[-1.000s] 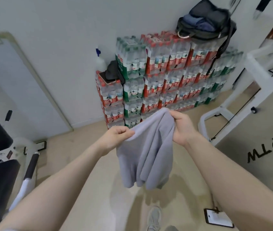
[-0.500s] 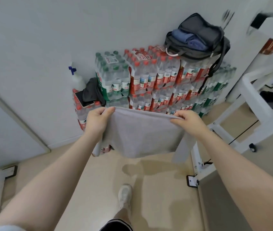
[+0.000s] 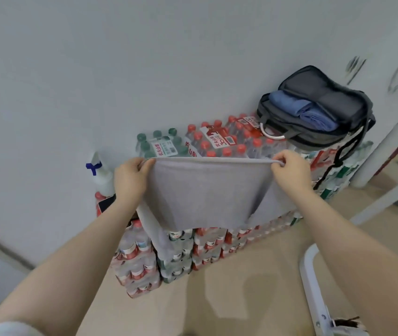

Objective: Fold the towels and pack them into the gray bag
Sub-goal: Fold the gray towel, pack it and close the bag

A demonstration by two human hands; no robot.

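A grey towel (image 3: 205, 192) hangs folded over and stretched flat between my two hands, in front of the stack of bottled water. My left hand (image 3: 130, 178) grips its top left corner and my right hand (image 3: 290, 168) pinches its top right corner. The gray bag (image 3: 319, 110) lies open on top of the stack at the right, beyond my right hand. Two folded blue towels (image 3: 300, 110) lie inside it.
Shrink-wrapped packs of water bottles (image 3: 207, 141) are stacked against the white wall. A white spray bottle (image 3: 101, 175) with a blue trigger stands at the stack's left end. A white metal frame (image 3: 314, 287) rises from the beige floor at the right.
My hands have moved apart and pulled the bunched towel out into a flat, taut fold. I have stepped closer to the bottle stack and the bag.
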